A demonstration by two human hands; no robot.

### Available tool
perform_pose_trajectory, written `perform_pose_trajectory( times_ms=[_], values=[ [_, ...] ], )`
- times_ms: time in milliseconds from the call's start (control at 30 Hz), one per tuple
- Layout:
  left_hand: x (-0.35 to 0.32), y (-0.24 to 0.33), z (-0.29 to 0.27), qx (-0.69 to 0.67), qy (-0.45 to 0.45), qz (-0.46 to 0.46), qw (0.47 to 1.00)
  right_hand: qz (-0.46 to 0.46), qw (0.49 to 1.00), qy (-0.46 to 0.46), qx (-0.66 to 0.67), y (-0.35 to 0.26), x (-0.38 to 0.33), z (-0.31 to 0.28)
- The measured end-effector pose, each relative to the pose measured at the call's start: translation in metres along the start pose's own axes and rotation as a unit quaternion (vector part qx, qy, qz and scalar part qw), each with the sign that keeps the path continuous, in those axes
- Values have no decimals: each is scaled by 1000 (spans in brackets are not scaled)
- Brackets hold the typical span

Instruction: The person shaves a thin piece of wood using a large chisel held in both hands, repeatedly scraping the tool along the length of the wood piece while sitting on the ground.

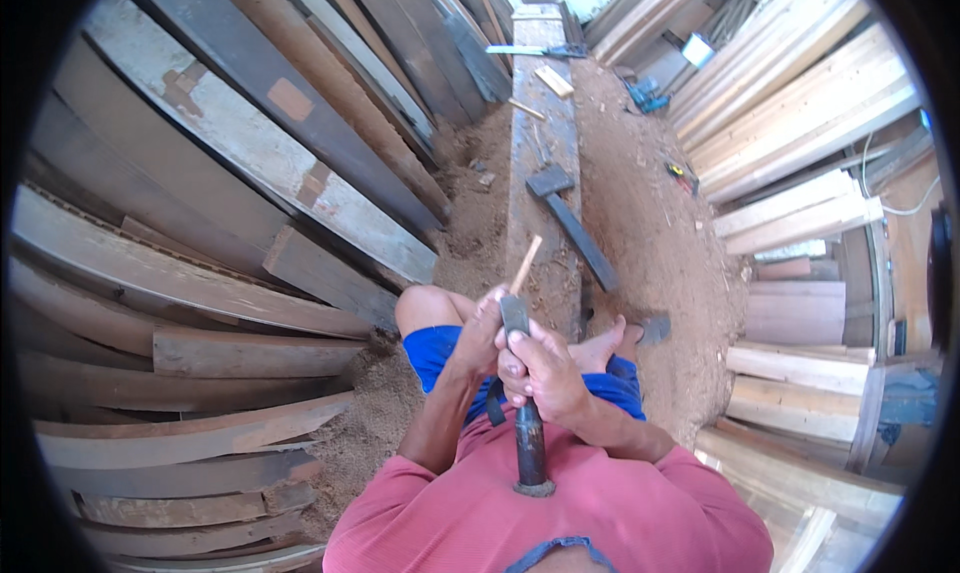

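Observation:
Wrapped around a large chisel (531, 448) is my right hand (541, 366), its fingers closed. The chisel's dark round handle points back to my chest, with its butt against my pink shirt, and its flat metal blade (515, 314) points away from me. My left hand (480, 335) is closed beside the blade, pinching a thin wooden stick (525, 264) that sticks out ahead of it. The stick's lower end is hidden by my fingers and the blade. Beyond my hands, a mallet (578, 235) with a dark block head lies on a narrow wooden bench (528, 208).
Farther along the bench lie a handsaw (535, 50), a small pale wood block (553, 80) and thin sticks. Old boards (260, 173) crowd the left; pale planks (800, 93) are stacked right. A blue power tool (645, 95) sits on the sawdust-covered floor (650, 233).

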State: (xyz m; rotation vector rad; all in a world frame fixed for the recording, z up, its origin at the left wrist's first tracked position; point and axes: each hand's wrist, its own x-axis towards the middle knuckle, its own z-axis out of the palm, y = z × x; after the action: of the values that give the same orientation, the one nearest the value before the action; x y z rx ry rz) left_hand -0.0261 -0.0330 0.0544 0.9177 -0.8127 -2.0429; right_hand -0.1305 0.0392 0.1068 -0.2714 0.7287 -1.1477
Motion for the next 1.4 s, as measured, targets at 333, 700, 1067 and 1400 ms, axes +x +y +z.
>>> perform_pose_trajectory(
  times_ms=[333,700,1067,1400],
  values=[
    [-60,-55,-41,30,71,-62,995,-116,989,55,-78,-32,-21,-10],
    [17,18,-1,-108,-58,-11,992,-80,993,-33,76,-22,31,-17],
    [0,1,-18,51,-70,124,989,24,999,-27,14,1,4,8],
    [-48,-38,-35,-71,23,-37,997,-168,985,3,-41,-51,-22,-10]
  ],
)
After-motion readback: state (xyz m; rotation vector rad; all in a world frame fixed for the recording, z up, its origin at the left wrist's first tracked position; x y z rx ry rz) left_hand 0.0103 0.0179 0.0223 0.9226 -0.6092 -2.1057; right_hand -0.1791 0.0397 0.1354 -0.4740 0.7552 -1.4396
